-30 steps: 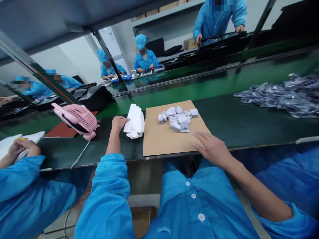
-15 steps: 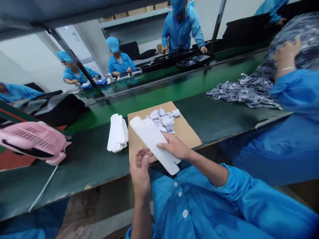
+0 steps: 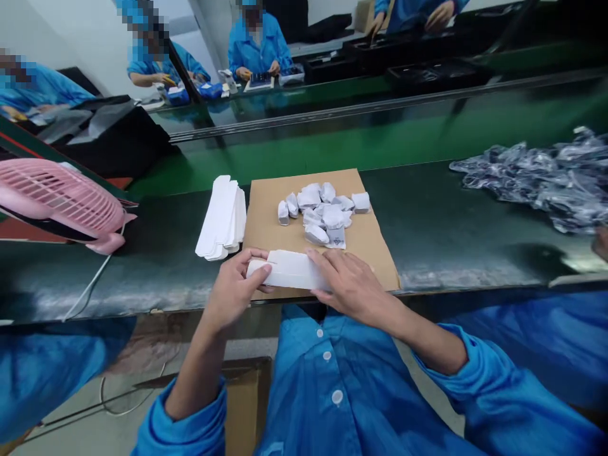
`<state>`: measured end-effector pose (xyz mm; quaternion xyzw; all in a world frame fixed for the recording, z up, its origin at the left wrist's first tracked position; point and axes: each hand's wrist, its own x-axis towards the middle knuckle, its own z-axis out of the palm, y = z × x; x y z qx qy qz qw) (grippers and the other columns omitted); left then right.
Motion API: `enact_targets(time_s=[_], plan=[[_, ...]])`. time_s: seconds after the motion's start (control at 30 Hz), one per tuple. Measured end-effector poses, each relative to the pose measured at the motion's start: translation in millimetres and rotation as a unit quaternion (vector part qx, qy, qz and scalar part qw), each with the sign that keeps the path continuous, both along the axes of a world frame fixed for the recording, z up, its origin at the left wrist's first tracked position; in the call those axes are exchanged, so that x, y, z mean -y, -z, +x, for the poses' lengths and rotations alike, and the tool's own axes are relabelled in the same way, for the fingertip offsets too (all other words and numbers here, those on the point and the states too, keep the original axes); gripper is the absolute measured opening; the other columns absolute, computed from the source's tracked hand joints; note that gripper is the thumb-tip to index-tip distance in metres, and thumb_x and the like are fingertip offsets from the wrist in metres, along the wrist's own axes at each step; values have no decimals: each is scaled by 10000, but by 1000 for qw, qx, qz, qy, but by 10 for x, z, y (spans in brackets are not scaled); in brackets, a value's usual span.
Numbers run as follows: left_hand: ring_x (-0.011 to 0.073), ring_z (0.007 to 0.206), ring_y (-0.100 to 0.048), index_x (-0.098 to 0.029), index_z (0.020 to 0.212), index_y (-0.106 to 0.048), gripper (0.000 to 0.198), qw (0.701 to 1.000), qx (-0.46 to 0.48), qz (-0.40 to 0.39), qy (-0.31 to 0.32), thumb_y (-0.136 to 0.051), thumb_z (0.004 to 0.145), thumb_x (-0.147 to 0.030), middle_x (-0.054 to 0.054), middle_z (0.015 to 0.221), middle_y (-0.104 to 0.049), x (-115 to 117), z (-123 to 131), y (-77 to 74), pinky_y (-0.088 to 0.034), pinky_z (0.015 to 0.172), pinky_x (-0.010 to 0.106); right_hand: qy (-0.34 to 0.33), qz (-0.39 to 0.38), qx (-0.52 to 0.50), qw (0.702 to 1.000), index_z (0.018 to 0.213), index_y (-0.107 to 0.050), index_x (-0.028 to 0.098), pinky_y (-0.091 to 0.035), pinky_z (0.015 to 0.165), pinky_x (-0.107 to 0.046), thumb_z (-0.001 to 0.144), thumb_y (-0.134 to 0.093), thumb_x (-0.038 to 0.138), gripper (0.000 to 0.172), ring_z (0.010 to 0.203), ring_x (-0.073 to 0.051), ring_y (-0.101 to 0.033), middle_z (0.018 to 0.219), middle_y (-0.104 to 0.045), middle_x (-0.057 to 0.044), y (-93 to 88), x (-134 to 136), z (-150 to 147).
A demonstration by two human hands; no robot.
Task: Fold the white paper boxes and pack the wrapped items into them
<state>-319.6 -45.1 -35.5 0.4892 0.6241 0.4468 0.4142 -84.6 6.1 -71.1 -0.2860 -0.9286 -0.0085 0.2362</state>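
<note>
Between my two hands is a white folding carton (image 3: 292, 269), held level just above the front of a brown cardboard sheet (image 3: 266, 209). My left hand (image 3: 237, 282) grips its left end, thumb in front and fingers behind. The right end is in my right hand (image 3: 354, 288), whose fingers lie over the top and partly cover it. Just beyond, several small white wrapped packets (image 3: 327, 212) lie heaped on the cardboard. Left of the sheet rests a stack of flat white cartons (image 3: 221, 218).
A pink fan (image 3: 61, 202) stands at the left, its cord trailing over the table edge. Clear plastic bags (image 3: 546, 177) are piled at the right, near a co-worker's hand (image 3: 601, 244). Several people in blue work across the green conveyor (image 3: 332, 142).
The carton has turned from a slant to level and now looks more like a folded tube. My left hand has taken hold of its left end. The view has shifted.
</note>
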Motion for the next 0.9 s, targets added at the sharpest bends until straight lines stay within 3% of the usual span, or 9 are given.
enact_targets(time_s=[0.07, 0.17, 0.37, 0.47, 0.6, 0.9], plan=[[181, 628, -709, -132, 1001, -659, 367, 995, -20, -62, 70, -731, 780, -416, 21, 779, -699, -70, 45, -92, -627, 590, 301, -18, 78, 10, 997, 1429, -399, 68, -497, 754, -407, 917, -554, 219, 556, 903, -283, -592, 1037, -631, -157, -31, -86, 126], [193, 690, -732, -152, 1060, -686, 351, 985, -32, -91, 143, -699, 822, -410, 49, 847, -728, -189, 156, -200, -629, 629, 290, -53, 119, 12, 991, 1403, -430, 50, -486, 715, -399, 928, -500, 184, 498, 875, -277, -586, 1040, -643, -165, -79, -245, 354], [175, 689, -727, -210, 1104, -725, 270, 951, 0, -118, 284, -622, 901, -355, 34, 815, -732, -342, 390, -279, -603, 601, 246, -130, 39, -21, 990, 1410, -414, 27, -487, 803, -417, 865, -541, 192, 584, 1008, -295, -557, 1192, -614, -185, -85, -415, 713], [175, 686, -737, -225, 1149, -707, 289, 953, -3, -102, 284, -621, 905, -354, 33, 842, -742, -367, 455, -250, -601, 585, 234, -125, 45, -17, 991, 1396, -428, 21, -479, 811, -413, 867, -537, 188, 566, 1016, -291, -559, 1225, -607, -191, -117, -410, 794], [178, 688, -749, -199, 1145, -701, 317, 968, -53, -60, 238, -636, 892, -379, 39, 846, -754, -383, 491, -203, -616, 614, 229, -79, 121, 17, 989, 1381, -443, 5, -463, 726, -387, 932, -490, 196, 490, 897, -263, -591, 1106, -654, -188, -131, -382, 770], [165, 600, -733, -195, 1079, -724, 286, 983, -107, -24, 145, -657, 856, -362, 9, 778, -748, -374, 360, -167, -602, 538, 205, -10, 205, 30, 978, 1345, -480, -32, -480, 663, -373, 970, -513, 266, 481, 850, -270, -624, 1000, -678, -192, -25, -326, 355]])
